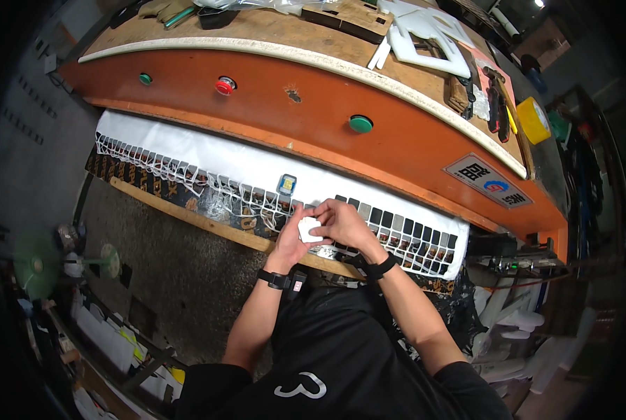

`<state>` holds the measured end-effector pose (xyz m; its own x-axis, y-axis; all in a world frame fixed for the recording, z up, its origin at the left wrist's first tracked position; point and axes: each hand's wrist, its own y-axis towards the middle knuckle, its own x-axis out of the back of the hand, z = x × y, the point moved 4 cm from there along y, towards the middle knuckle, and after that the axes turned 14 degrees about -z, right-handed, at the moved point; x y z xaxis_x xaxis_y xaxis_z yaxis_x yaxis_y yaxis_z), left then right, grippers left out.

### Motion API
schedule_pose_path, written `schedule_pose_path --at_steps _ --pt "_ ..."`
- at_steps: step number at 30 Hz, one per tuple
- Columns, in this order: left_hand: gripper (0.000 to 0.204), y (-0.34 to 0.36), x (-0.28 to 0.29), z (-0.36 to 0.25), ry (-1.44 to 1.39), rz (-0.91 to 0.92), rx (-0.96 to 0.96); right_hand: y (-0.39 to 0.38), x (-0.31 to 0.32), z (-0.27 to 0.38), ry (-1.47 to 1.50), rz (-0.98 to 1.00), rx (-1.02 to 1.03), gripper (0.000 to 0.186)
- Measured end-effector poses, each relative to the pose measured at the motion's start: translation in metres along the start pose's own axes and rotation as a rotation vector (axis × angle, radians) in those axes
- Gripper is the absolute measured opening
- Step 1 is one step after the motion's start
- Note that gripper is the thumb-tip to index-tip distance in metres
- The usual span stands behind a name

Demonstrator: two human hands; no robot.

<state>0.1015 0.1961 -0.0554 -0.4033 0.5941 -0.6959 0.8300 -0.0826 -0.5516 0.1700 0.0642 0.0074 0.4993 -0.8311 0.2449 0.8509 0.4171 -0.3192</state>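
Note:
My left hand [290, 241] is closed round the edge of a small flat white piece [309, 229], its kind too small to tell. The fingertips of my right hand [344, 222] are pinched against the same piece, close beside the left fingers. Both hands hover over the near edge of a long white sheet [222, 150], where a white mesh strip [180, 168] runs along a row of dark and grey rectangular pieces [405, 225]. Just beyond my hands, a small blue and yellow item [287, 184] lies on the sheet.
An orange machine beam [271, 94] crosses behind the sheet, carrying green buttons [360, 124] and a red button [225, 85]. On the wooden top lie white plastic frames [425, 42], hand tools [496, 105] and yellow tape [533, 120]. A wooden strip [187, 215] edges the near side.

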Motion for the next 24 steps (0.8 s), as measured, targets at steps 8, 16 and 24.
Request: schedule_pose_path --at_steps 8,16,24 --pt "0.037 0.002 0.029 0.002 -0.155 -0.144 0.157 0.012 0.039 -0.004 -0.345 -0.373 0.11 0.032" --pt "0.032 -0.007 0.064 -0.047 -0.046 -0.144 -0.088 0.041 0.03 -0.024 -0.583 -0.503 0.238 0.029" --pt "0.025 0.003 0.085 -0.069 -0.298 0.083 -0.117 0.035 0.017 -0.021 -0.696 -0.529 0.302 0.03"
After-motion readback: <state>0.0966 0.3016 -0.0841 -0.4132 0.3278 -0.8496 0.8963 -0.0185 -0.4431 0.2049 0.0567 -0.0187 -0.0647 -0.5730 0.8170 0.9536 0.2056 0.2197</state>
